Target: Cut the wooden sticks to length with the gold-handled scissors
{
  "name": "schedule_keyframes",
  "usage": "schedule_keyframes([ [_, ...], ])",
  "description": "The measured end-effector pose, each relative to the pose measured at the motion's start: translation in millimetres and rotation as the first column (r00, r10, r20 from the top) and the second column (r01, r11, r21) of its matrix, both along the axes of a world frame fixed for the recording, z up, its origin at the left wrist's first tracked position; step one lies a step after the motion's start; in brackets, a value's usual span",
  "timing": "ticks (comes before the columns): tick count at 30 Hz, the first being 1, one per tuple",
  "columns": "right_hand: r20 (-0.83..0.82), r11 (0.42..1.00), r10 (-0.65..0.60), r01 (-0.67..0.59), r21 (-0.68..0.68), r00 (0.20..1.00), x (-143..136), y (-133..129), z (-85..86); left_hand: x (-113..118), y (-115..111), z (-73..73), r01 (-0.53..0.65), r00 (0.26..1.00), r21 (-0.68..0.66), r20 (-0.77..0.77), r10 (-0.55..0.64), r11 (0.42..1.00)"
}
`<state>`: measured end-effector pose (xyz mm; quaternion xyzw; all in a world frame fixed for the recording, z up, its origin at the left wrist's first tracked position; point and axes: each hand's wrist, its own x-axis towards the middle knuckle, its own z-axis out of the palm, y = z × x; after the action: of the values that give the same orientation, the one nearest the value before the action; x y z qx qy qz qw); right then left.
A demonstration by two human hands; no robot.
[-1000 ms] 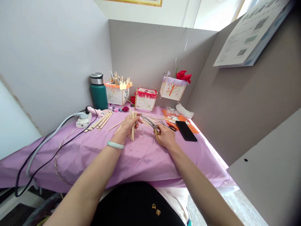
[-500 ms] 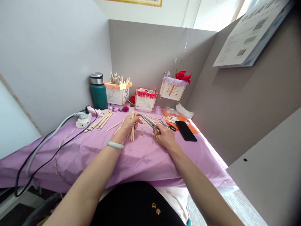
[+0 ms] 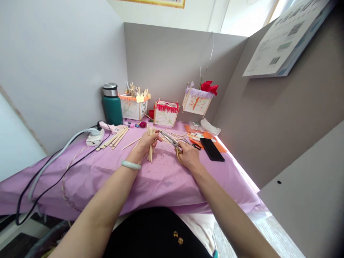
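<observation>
My left hand (image 3: 147, 142) is closed around a bundle of thin wooden sticks (image 3: 151, 154) held roughly upright over the table. A pale green bangle (image 3: 131, 165) circles that wrist. In my right hand (image 3: 189, 154) is a pair of scissors (image 3: 172, 139) with gold handles, its blades pointing left to the fingertips of my left hand. Whether the blade tips touch a stick there is too small to tell. Loose thin sticks (image 3: 176, 135) lie on the table behind the scissors, and small dark bits speckle the cloth beneath.
The purple tablecloth (image 3: 161, 190) carries a black phone (image 3: 212, 149), orange paper (image 3: 220, 146), flat wooden strips (image 3: 119, 138) and a power strip (image 3: 95, 137) with cables. Behind stand a green bottle (image 3: 113, 109), a stick-filled paper box (image 3: 131, 109), a red-fringed box (image 3: 166, 117) and a hanging box (image 3: 197, 103).
</observation>
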<state>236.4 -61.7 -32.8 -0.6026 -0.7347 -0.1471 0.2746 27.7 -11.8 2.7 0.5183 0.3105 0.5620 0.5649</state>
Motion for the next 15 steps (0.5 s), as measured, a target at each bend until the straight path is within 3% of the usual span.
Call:
schedule_keyframes([
  [7, 0.01, 0.999, -0.04, 0.04, 0.032, 0.999, -1.1, -0.4, 0.8, -0.3, -0.3, 0.9, 0.041, 0.999, -0.042, 0.006, -0.041, 0.998],
  [15, 0.001, 0.998, -0.03, 0.03, -0.054, 1.0, -0.7, -1.1, 3.0, -1.5, -1.1, 1.5, 0.039, 0.999, -0.043, -0.001, -0.039, 0.998],
])
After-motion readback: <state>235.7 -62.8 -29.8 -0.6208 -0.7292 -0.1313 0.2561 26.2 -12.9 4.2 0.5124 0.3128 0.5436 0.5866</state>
